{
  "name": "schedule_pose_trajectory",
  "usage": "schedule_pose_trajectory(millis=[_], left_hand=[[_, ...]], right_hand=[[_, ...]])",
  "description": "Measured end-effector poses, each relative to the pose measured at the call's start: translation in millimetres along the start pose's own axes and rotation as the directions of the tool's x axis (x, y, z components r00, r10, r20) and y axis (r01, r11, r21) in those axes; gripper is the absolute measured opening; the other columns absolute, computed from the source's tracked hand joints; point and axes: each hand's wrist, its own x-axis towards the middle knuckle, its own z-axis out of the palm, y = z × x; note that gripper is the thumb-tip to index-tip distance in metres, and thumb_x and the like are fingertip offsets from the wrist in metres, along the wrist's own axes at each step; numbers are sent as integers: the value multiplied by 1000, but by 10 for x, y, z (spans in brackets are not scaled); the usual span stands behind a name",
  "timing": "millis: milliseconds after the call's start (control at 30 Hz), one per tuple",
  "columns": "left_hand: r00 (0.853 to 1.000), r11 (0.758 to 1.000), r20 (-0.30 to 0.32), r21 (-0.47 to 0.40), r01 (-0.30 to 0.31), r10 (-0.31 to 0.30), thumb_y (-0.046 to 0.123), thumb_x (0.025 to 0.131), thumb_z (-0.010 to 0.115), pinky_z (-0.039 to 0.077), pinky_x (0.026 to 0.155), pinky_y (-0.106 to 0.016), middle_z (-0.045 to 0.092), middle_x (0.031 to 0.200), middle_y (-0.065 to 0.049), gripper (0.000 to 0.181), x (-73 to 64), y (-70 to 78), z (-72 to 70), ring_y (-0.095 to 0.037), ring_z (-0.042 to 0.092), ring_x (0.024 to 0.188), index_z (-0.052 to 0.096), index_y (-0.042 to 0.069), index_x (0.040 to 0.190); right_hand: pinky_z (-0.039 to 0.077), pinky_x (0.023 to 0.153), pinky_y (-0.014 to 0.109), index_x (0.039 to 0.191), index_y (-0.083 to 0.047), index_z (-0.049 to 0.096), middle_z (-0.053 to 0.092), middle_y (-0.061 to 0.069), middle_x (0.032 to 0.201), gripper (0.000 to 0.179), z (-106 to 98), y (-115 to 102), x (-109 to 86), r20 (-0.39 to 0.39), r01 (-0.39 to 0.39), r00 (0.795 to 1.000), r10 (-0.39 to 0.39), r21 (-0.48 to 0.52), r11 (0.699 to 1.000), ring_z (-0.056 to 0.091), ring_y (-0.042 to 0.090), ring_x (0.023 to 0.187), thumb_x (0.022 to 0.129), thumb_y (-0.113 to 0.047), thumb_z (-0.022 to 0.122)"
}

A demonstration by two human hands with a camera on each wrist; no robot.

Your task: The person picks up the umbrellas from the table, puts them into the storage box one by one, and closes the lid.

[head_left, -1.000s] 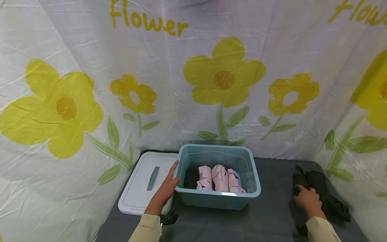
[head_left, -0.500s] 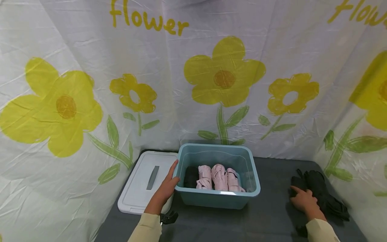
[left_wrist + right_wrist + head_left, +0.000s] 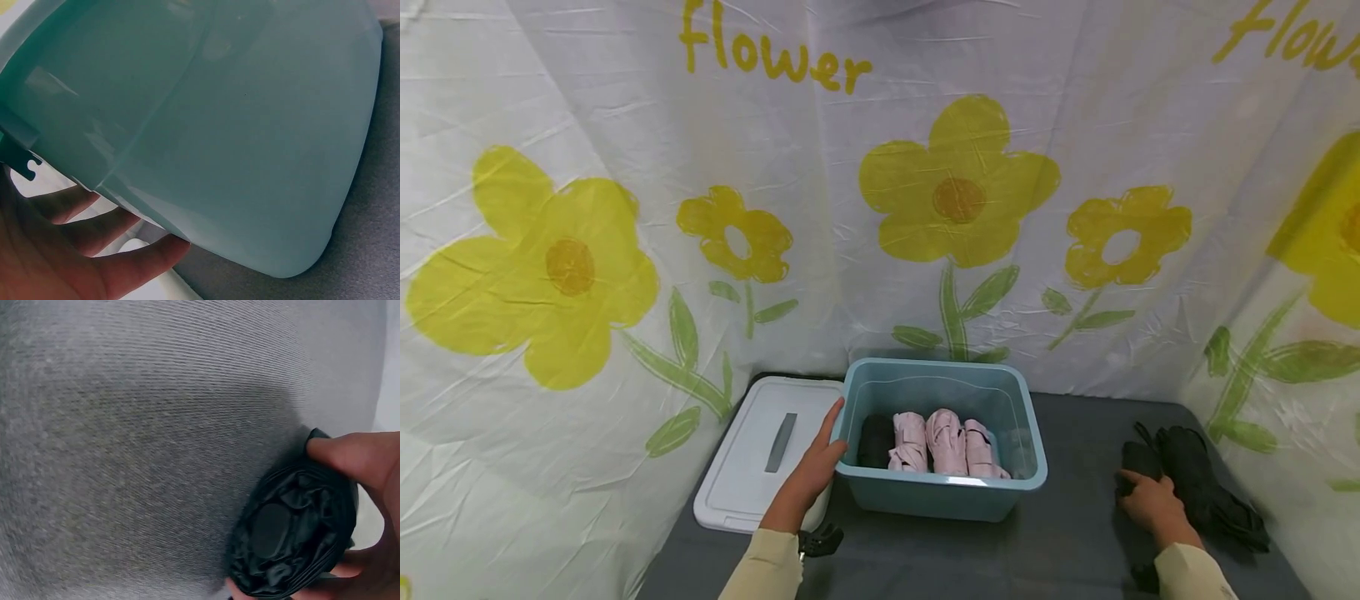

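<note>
My right hand (image 3: pixel 1152 502) grips a black folded umbrella (image 3: pixel 1139 457) at the right of the table. In the right wrist view the umbrella (image 3: pixel 272 531) shows end-on, with thumb and fingers curled round its sides. A second, larger black folded umbrella (image 3: pixel 1195 479) lies just right of it. My left hand (image 3: pixel 811 475) touches the left side of a blue-green plastic bin (image 3: pixel 940 493), its fingers fairly straight along the outer wall (image 3: pixel 250 156). Inside the bin, one black rolled bundle (image 3: pixel 876 442) and several pink folded umbrellas (image 3: pixel 946 442) lie side by side.
A white lid (image 3: pixel 745 467) with a grey handle lies left of the bin, partly behind my left arm. Dark grey cloth (image 3: pixel 1075 467) covers the table. A flower-printed curtain (image 3: pixel 820 250) hangs behind and at both sides. Something dark (image 3: pixel 1145 577) sits by the right sleeve.
My right hand has shifted slightly left along with the black umbrella, which now lies a little further from the larger one. The left hand and bin stay in place.
</note>
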Motion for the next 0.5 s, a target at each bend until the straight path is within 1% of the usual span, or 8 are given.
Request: schedule_pose_trajectory(millis=[100, 167, 300, 500], left_hand=[[1000, 1000, -15, -9, -4, 4, 10, 91, 39, 30, 101, -66, 11, 163, -9, 75, 97, -171, 13, -41, 25, 140, 9, 31, 157], [1000, 1000, -20, -7, -11, 11, 11, 91, 40, 30, 100, -66, 12, 163, -7, 75, 121, -219, 19, -40, 25, 140, 9, 33, 156], [999, 1000, -27, -3, -18, 18, 14, 90, 40, 32, 99, -66, 12, 163, -6, 75, 129, -235, 26, -40, 26, 139, 10, 36, 155], [1000, 1000, -26, 0, -17, 17, 16, 90, 40, 33, 98, -67, 14, 162, -6, 75, 122, -233, 37, -41, 28, 138, 10, 40, 155]], right_hand=[[35, 88, 69, 137, 3, 47, 25, 51, 133, 54, -19, -18, -14, 4, 3, 1000, -3, -26, 1000, 26, 68, 118, 88, -18, 55], [36, 88, 69, 136, 3, 49, 29, 49, 134, 54, -16, -13, -18, -3, -5, 1000, 5, -30, 1000, 27, 66, 118, 88, -21, 56], [34, 88, 70, 134, 3, 49, 32, 46, 132, 55, -6, 4, -38, -24, -12, 1000, 12, -14, 1000, 27, 65, 118, 89, -27, 59], [35, 87, 70, 131, 4, 53, 43, 42, 131, 52, -22, 22, -115, -60, 39, 997, -40, -12, 999, 28, 63, 119, 86, -22, 60]])
